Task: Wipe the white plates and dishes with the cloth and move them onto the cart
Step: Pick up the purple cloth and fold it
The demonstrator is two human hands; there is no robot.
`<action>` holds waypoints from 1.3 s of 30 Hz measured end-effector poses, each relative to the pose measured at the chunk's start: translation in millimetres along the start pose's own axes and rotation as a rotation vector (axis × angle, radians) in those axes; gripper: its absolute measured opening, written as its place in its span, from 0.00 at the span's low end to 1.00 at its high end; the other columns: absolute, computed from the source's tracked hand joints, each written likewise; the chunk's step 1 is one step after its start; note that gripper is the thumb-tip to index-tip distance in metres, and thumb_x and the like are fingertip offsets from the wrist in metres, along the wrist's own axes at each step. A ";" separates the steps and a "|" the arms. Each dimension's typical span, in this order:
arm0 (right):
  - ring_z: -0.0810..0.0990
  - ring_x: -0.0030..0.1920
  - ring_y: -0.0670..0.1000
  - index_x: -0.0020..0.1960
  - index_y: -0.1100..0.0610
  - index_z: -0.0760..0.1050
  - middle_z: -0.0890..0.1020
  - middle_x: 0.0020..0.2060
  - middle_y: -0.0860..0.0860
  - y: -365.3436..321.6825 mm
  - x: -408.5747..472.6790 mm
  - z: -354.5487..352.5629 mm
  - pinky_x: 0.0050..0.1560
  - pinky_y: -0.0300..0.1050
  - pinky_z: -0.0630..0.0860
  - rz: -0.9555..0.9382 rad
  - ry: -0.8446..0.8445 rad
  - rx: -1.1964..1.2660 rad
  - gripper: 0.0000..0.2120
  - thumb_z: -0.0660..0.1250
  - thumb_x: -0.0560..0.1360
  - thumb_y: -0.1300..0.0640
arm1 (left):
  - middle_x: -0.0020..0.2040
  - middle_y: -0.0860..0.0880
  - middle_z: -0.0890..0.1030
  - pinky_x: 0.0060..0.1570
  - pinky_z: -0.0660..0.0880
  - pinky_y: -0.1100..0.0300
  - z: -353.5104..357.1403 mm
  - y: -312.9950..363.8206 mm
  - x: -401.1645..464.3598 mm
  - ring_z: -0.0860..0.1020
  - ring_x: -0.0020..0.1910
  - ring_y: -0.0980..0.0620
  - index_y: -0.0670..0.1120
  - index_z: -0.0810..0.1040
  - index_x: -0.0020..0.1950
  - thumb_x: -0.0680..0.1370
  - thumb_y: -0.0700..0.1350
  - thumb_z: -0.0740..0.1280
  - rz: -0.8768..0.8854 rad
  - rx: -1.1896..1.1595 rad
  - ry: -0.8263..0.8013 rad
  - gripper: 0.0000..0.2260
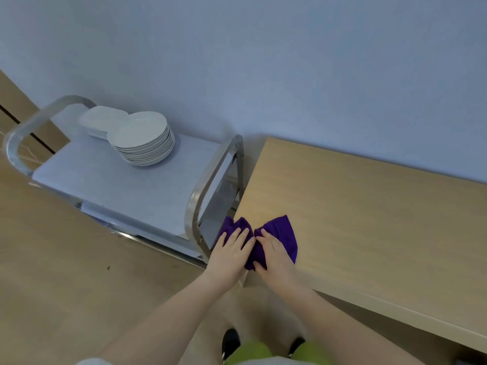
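A purple cloth (274, 238) is bunched up at the near left corner of the wooden surface (369, 219), and part of it hangs a little over the left edge. Both hands are laid on it. The left hand (232, 252) is seen with its fingers spread and mostly straight, pressed down on the left part of the cloth at the edge. The right hand (274, 255) is laid on the middle of the cloth with its fingers bent a little; whether cloth is pinched under it cannot be told. The two hands are touching or almost touching.

From the cloth, much bare wood is seen at 1, 2 and 3 o'clock. The far edge of the surface is set against a blue-grey wall (290, 61).

A metal cart (118, 185) is found just beside the left edge, at 10 o'clock from the hands. Its bent metal rail (208, 185) is stood up between the surface and the cart top. Two piles of white plates (142, 139) are kept at the far side of the cart top, at 11 o'clock, touching each other. The near part of the cart top is bare. A lower shelf is seen under it.

Wooden floor (66, 272) is seen at 8 o'clock. Dark shoes (230, 341) are seen at 6 o'clock.
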State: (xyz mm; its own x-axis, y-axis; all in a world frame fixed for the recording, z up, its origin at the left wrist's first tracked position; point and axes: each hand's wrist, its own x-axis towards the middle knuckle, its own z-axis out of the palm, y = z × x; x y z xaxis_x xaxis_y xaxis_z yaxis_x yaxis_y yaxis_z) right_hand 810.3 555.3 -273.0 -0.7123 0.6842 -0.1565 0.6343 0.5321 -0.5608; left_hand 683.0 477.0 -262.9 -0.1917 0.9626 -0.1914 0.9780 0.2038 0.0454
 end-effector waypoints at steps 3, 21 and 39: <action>0.58 0.74 0.47 0.73 0.52 0.64 0.62 0.74 0.47 -17.8 -1.4 11.4 0.73 0.42 0.54 0.038 0.069 -0.009 0.27 0.67 0.76 0.57 | 0.76 0.48 0.59 0.72 0.55 0.51 -5.7 -15.0 -0.3 0.56 0.76 0.48 0.48 0.61 0.74 0.80 0.47 0.59 0.056 -0.038 0.039 0.22; 0.76 0.48 0.44 0.61 0.49 0.70 0.79 0.50 0.45 -100.5 51.4 -28.4 0.43 0.33 0.71 0.085 0.070 0.328 0.14 0.65 0.77 0.50 | 0.57 0.54 0.77 0.45 0.68 0.69 -57.9 -94.1 0.9 0.74 0.50 0.59 0.52 0.71 0.65 0.79 0.47 0.63 -0.069 -0.566 0.298 0.14; 0.74 0.33 0.42 0.38 0.49 0.70 0.76 0.32 0.45 -116.4 126.3 -130.6 0.31 0.34 0.66 -0.011 0.056 0.172 0.13 0.63 0.76 0.42 | 0.45 0.50 0.79 0.42 0.71 0.71 -140.3 -115.5 38.0 0.76 0.45 0.55 0.45 0.76 0.53 0.82 0.39 0.56 -0.244 -0.973 0.475 0.09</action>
State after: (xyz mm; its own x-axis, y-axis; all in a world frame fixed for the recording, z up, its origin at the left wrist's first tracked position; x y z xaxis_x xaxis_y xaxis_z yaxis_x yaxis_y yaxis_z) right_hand 685.7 644.9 -121.3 -0.6981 0.7080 -0.1072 0.5627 0.4498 -0.6935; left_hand 551.2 515.1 -137.9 -0.5865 0.8054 0.0859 0.4669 0.2496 0.8483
